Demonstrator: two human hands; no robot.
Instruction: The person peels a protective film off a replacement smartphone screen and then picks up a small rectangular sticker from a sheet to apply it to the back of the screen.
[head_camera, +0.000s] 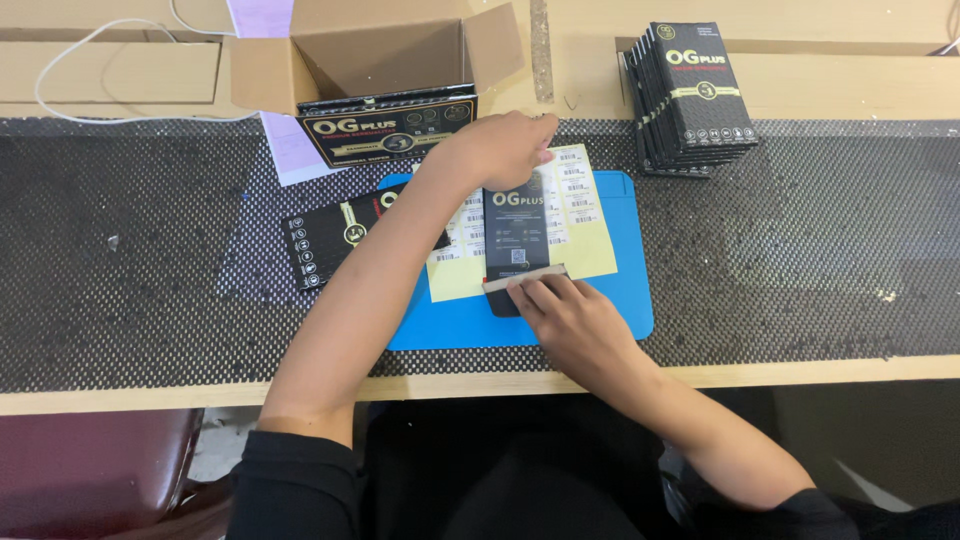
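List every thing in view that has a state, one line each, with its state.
Cardboard box: open, flaps up, black packs inside.
Stack of black packs: piled, leaning, untouched.
Black pack on the label sheet: lying flat, held by both hands.
Yellow label sheet: flat on the blue mat.
Loose black pack: flat on the mesh, under the left forearm.
Left hand: pressing the pack's top end.
Right hand: fingers on the pack's lower end.
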